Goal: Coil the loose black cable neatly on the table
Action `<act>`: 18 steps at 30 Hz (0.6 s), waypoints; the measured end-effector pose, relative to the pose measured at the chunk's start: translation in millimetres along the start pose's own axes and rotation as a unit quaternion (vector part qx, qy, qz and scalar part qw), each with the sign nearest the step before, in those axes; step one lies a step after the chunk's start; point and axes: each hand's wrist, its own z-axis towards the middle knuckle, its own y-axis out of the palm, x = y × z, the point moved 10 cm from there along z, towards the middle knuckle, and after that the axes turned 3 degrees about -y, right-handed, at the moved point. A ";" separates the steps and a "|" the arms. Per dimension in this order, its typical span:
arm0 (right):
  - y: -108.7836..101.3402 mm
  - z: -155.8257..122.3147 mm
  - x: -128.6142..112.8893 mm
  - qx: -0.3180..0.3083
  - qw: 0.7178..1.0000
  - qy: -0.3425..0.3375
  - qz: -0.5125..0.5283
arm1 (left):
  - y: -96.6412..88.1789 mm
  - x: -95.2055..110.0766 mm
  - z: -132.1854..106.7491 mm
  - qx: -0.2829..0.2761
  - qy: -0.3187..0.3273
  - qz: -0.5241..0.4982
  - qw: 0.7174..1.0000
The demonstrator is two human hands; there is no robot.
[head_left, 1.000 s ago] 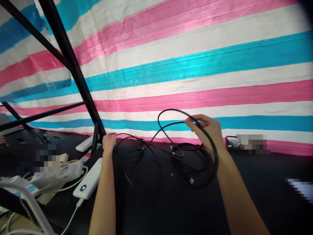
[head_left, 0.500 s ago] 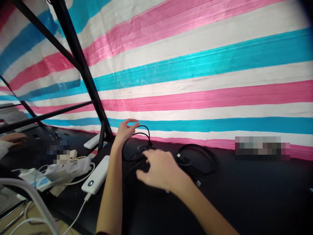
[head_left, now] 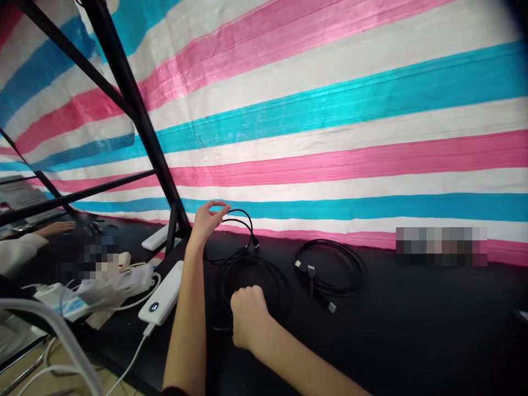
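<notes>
My left hand [head_left: 207, 221] is raised near the striped sheet, its thumb and fingertips pinching a thin black cable that arcs down to the table. Close to me, my right hand [head_left: 249, 316] is closed in a fist over the near side of a loose black cable coil [head_left: 270, 263]. A stretch of cable shows just left of the fist; the fingers themselves are mostly hidden. Beside the coil, a small dark connector [head_left: 256, 242] points to the right. Farther right lies another coiled black USB cable [head_left: 350, 275] with its plugs showing.
A white power bank [head_left: 163, 300] with a cable plugged in lies left of my forearm. White power strips and chargers [head_left: 136, 279] stand beyond it. A black metal frame [head_left: 144, 121] rises at left, before a striped sheet [head_left: 330, 121]. Another person's hand [head_left: 60, 228] is at far left.
My right hand has come down toward me and closed from a spread shape, baring the coil behind it. The left hand has barely moved. The other person's hand has shifted right.
</notes>
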 end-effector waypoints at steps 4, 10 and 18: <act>9.4 0.8 8.1 -0.032 0.999 0.020 -0.027 | -21.1 -15.8 5.4 0.037 -0.012 0.027 0.999; 16.4 6.4 17.2 -0.051 0.997 0.036 -0.042 | -37.1 -61.9 14.5 0.046 -0.093 0.101 0.990; -47.7 -14.4 26.5 0.059 0.998 -0.021 0.017 | -48.8 -133.6 9.8 0.017 -0.264 0.156 0.952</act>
